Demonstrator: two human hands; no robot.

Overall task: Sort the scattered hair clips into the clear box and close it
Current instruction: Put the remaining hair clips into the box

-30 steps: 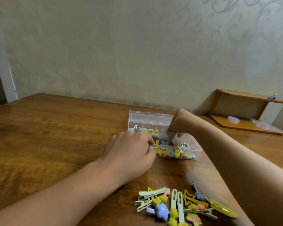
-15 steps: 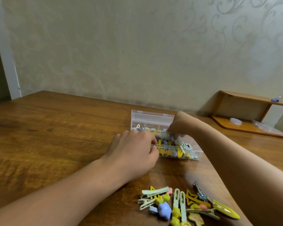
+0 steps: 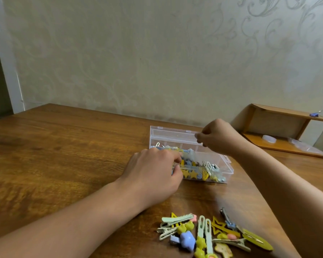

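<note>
1. A clear box (image 3: 192,157) is seen on the wooden tabletop (image 3: 63,149), just right of the middle of the view, with its lid (image 3: 172,134) standing open at the far side, towards 12 o'clock.
2. The box is seen partly filled with hair clips; yellow star shapes and pale metal clips show through its near wall.
3. The left hand (image 3: 153,175) is laid at the 9 o'clock end of the box, fingers curled over the near rim; the grip is narrow, and what it closes on, the rim or a clip, cannot be told.
4. The right hand (image 3: 218,136) is held above the far 3 o'clock part of the box, its fingertips (image 3: 199,136) pinched together; whether anything is held between them cannot be told.
5. A pile of loose hair clips (image 3: 211,237) is left on the tabletop at 6 o'clock from the box, well apart from it, between the two forearms: mint green, yellow, blue and pink pieces, some overlapping.
6. A low wooden shelf (image 3: 287,131) is set against the wall at 2 o'clock, with a small blue clip (image 3: 314,114) on its top board and a round white lid-like object (image 3: 268,139) on its lower board.
</note>
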